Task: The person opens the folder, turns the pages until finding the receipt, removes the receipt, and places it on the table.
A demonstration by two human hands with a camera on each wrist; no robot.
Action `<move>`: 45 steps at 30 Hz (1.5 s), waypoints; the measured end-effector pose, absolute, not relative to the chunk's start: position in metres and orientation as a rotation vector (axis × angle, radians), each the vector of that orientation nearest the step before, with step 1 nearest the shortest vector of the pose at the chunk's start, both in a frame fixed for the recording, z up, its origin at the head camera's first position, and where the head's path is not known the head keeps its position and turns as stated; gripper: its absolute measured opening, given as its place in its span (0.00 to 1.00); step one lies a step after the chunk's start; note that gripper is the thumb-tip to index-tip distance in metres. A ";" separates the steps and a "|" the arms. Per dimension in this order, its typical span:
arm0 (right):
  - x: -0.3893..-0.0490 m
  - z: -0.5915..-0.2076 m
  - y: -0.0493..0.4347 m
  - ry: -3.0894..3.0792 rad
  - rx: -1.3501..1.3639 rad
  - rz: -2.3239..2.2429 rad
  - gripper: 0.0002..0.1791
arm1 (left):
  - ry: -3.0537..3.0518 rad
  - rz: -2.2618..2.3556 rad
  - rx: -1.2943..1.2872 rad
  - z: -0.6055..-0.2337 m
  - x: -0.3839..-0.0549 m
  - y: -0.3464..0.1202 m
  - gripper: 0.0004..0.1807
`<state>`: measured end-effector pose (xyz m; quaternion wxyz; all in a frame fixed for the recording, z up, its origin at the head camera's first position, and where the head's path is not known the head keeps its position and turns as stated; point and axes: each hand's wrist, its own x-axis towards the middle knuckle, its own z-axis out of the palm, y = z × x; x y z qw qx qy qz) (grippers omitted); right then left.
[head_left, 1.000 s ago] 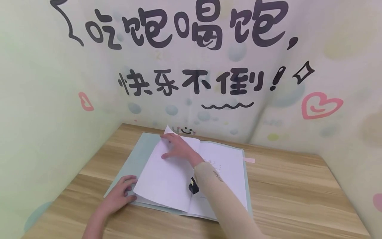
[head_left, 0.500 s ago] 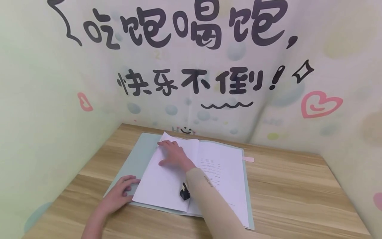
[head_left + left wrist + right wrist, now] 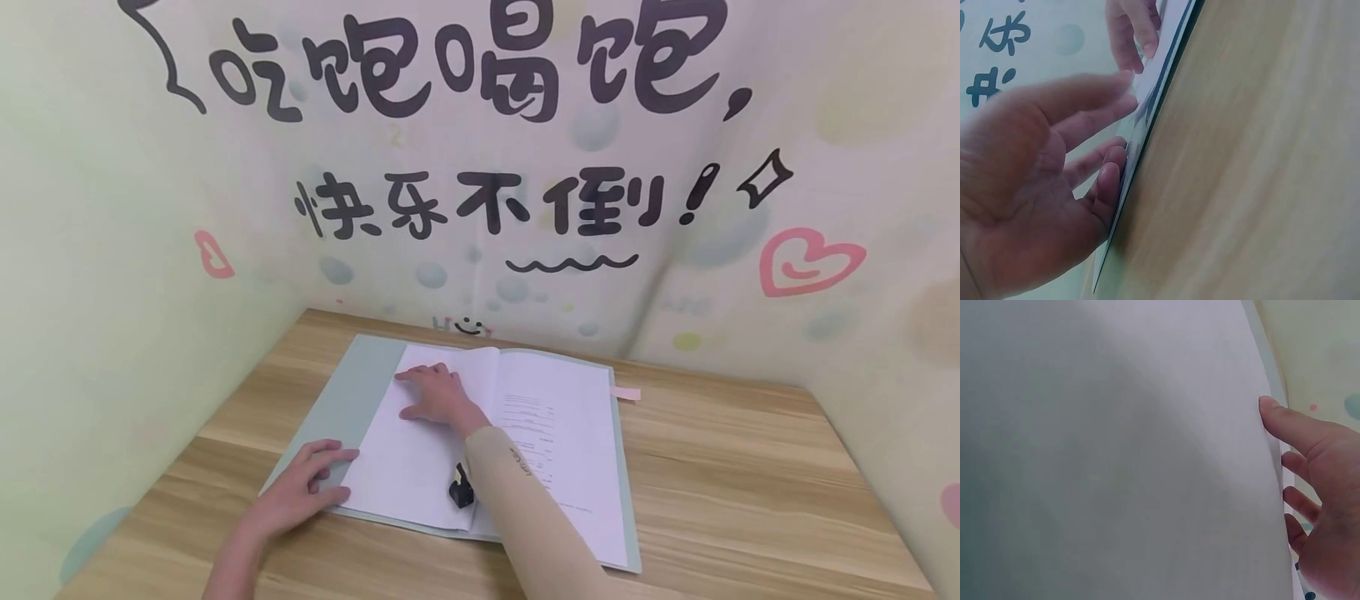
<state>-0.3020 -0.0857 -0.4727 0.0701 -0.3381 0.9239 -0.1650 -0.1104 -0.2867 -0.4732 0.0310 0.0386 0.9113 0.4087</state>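
A booklet with a pale blue-green cover [image 3: 348, 400] lies spread open on the wooden table. Its left page [image 3: 412, 467] is blank white; the right page [image 3: 581, 450] carries small printed lines. My right hand [image 3: 437, 396] rests on the upper part of the left page, fingers spread toward the page's outer edge. In the right wrist view, its thumb and fingertips touch the white sheet [image 3: 1147, 456]. My left hand [image 3: 303, 487] lies over the cover's lower left, fingers loosely extended, thumb and index tips near the page edge. The left wrist view shows that hand [image 3: 1035, 169] against the cover.
A pink tab [image 3: 627, 393] sticks out from the booklet's right side. A black wrist camera [image 3: 461, 487] sits at my right sleeve [image 3: 525, 508], which crosses the right page. Behind the wooden table [image 3: 735, 483] stands a printed wall hanging [image 3: 465, 150].
The left page, its far corner raised before, has come down flat onto the cover. My right hand has moved down toward me with it. The left hand has stayed almost in place.
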 end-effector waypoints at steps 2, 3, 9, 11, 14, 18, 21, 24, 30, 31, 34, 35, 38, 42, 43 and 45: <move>-0.302 -0.472 -0.085 2.772 -1.025 -0.470 0.31 | 2.808 1.255 0.156 -0.472 -0.110 -0.286 0.28; -0.301 -0.472 -0.085 2.769 -1.030 -0.459 0.30 | 2.808 1.259 0.168 -0.472 -0.109 -0.286 0.28; -0.301 -0.473 -0.083 2.770 -1.045 -0.425 0.28 | 2.816 1.269 0.193 -0.471 -0.109 -0.285 0.28; -0.301 -0.473 -0.082 2.769 -1.046 -0.423 0.28 | 2.814 1.266 0.193 -0.471 -0.109 -0.284 0.28; -0.301 -0.473 -0.082 2.757 -1.049 -0.428 0.28 | 2.811 1.256 0.184 -0.471 -0.109 -0.284 0.27; -0.300 -0.472 -0.081 2.747 -1.056 -0.435 0.28 | 2.806 1.242 0.167 -0.472 -0.110 -0.284 0.27; -0.301 -0.471 -0.080 2.744 -1.067 -0.441 0.27 | 2.798 1.237 0.160 -0.472 -0.110 -0.284 0.28; -0.303 -0.471 -0.078 2.734 -1.094 -0.459 0.27 | 2.792 1.240 0.155 -0.473 -0.111 -0.285 0.28; -0.310 -0.468 -0.073 2.707 -1.203 -0.570 0.24 | 2.931 1.136 0.185 -0.474 -0.112 -0.284 0.27; -0.311 -0.467 -0.072 2.695 -1.217 -0.598 0.23 | 2.977 1.090 0.190 -0.475 -0.113 -0.284 0.27; -0.313 -0.462 -0.066 2.660 -1.226 -0.710 0.22 | 3.083 0.966 0.180 -0.478 -0.115 -0.284 0.27; -0.314 -0.459 -0.064 2.647 -1.222 -0.755 0.21 | 3.102 0.940 0.173 -0.479 -0.116 -0.285 0.27; -0.314 -0.449 -0.054 2.634 -1.187 -0.870 0.21 | 3.120 0.967 0.210 -0.483 -0.116 -0.288 0.27; -0.314 -0.435 -0.037 2.648 -1.128 -0.974 0.21 | 3.109 1.029 0.301 -0.482 -0.115 -0.294 0.27; -0.314 -0.433 -0.032 2.651 -1.105 -1.002 0.22 | 3.096 1.038 0.306 -0.482 -0.114 -0.294 0.27; -0.315 -0.428 -0.021 2.667 -1.084 -1.044 0.22 | 3.066 1.042 0.297 -0.479 -0.113 -0.295 0.27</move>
